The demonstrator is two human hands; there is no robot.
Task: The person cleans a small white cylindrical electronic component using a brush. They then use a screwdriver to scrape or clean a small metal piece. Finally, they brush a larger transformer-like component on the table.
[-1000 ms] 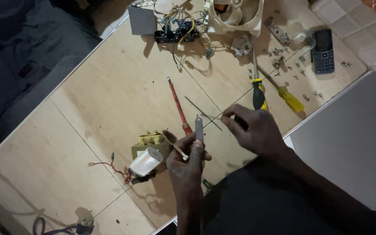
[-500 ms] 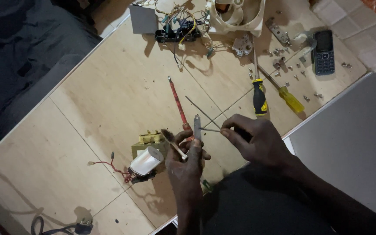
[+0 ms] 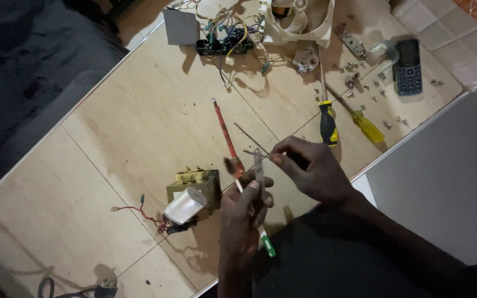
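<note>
"Where's the camera looking from?"

"From the person's head, angled steeply down over the wooden table [image 3: 139, 110], fairly close. Both hands sit near the bottom centre; the table runs diagonally, its far end at top right."

"Any second view?"

"No, just this one."

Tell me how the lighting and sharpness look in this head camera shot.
Head view: dim and warm, brightest on the table; top left sinks into dark; hard shadows trail the screwdrivers; the hands and metal strip look slightly soft, the phone fairly crisp.
</note>
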